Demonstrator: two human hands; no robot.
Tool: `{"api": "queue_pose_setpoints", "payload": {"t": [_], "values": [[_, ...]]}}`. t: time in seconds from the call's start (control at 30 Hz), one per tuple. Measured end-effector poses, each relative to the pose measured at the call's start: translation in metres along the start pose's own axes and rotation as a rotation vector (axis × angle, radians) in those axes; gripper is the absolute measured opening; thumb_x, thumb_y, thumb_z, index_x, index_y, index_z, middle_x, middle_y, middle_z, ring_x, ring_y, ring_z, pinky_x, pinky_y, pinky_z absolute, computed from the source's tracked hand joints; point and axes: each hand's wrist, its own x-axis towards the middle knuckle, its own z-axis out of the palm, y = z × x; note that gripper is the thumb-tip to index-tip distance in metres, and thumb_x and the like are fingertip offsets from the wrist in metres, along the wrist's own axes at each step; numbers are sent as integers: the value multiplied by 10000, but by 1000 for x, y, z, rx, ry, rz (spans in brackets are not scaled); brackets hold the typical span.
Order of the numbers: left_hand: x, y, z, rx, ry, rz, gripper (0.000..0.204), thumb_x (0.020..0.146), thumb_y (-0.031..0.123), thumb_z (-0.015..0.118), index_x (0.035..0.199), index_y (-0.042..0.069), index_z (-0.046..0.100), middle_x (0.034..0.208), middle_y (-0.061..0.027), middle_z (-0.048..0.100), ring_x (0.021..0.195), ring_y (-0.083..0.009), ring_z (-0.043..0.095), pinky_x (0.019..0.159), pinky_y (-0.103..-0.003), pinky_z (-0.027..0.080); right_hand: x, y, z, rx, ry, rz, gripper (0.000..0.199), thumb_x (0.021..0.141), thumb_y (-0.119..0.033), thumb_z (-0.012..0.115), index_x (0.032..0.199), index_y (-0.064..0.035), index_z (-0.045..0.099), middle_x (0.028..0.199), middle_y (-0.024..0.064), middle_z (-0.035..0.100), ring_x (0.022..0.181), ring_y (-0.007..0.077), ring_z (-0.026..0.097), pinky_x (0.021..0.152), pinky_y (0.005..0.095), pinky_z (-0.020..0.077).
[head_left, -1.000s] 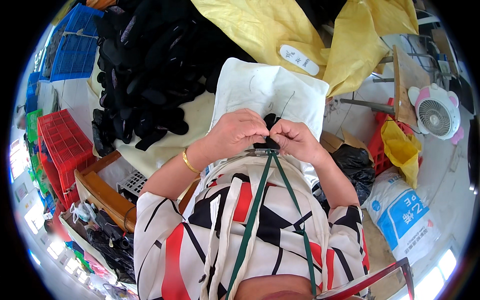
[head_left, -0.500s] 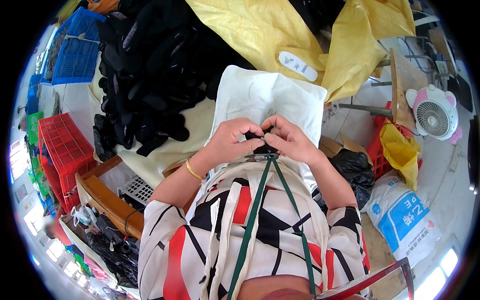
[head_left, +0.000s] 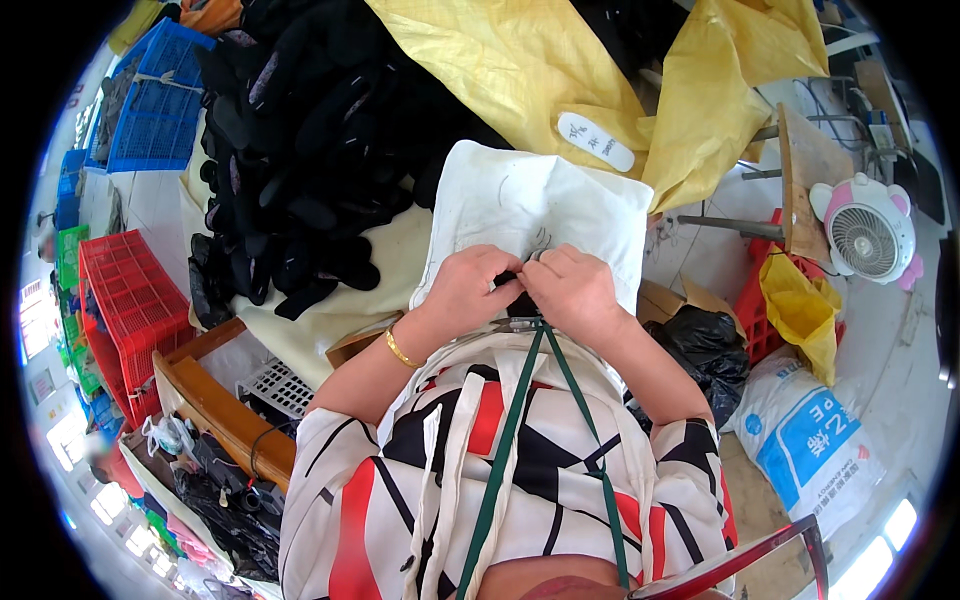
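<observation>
My left hand (head_left: 466,290) and my right hand (head_left: 573,288) meet over my lap, fingertips nearly touching. Between them is a small black fabric piece (head_left: 507,284), mostly covered by the fingers. Both hands are closed in a pinch on it; its exact kind is hidden. Under and beyond the hands a white cloth (head_left: 545,190) spreads over my lap. Just below the fingers lies a small metal tool (head_left: 515,324), beside the top of a green cord (head_left: 505,450) that runs down over my apron.
A big heap of black soft items (head_left: 300,150) lies ahead to the left. Ahead right are yellow sacks (head_left: 520,70) with a white sole-shaped piece (head_left: 596,141). Red basket (head_left: 140,310), blue crate (head_left: 160,100) and wooden drawer (head_left: 220,405) stand left; a fan (head_left: 865,230) stands right.
My right hand has turned over, its back now facing up and its fingers curled in against the left. The black piece shows less between the hands.
</observation>
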Motion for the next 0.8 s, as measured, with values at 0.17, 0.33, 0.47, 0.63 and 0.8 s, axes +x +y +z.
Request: {"api": "queue_pose_setpoints", "payload": {"t": [0.17, 0.33, 0.47, 0.63, 0.8], "values": [[-1, -9, 1, -40, -14, -17, 199, 734, 36, 740, 927, 39, 692, 828, -109, 670, 756, -293, 642, 680, -344, 519, 6, -29, -6, 345, 108, -106, 67, 867, -105, 675, 885, -64, 626, 768, 69, 589, 654, 229, 594, 558, 316, 497], [7, -7, -4, 133, 104, 128, 154, 779, 18, 708, 929, 46, 695, 809, -108, 648, 759, -309, 621, 652, -358, 508, -10, -17, -19, 1308, -2, 458, 91, 1018, -139, 529, 978, -61, 554, 810, 30, 606, 655, 115, 583, 609, 255, 490], [-1, -21, -5, 293, 101, 152, 108, 807, 39, 690, 914, 53, 689, 779, -116, 624, 732, -319, 602, 633, -383, 495, -20, 8, -65, 1461, 418, 395, 124, 1034, -173, 507, 978, -63, 528, 701, -26, 500, 552, 71, 455, 509, 222, 406], [-4, -23, -3, 88, 86, 0, 71, 819, 120, 669, 834, 54, 648, 769, -129, 630, 761, -352, 603, 674, -437, 491, -18, 20, -86, 1473, 646, 374, 81, 1024, -110, 494, 972, -57, 525, 709, -25, 478, 561, 74, 440, 516, 232, 405], [4, -23, 2, -360, 29, -255, 93, 871, 84, 682, 914, 3, 680, 801, -28, 650, 723, -72, 592, 632, -249, 482, -23, 28, -12, 893, 231, 533, 164, 931, -25, 620, 1089, -20, 576, 893, 38, 608, 808, 114, 586, 773, 255, 500]]}}
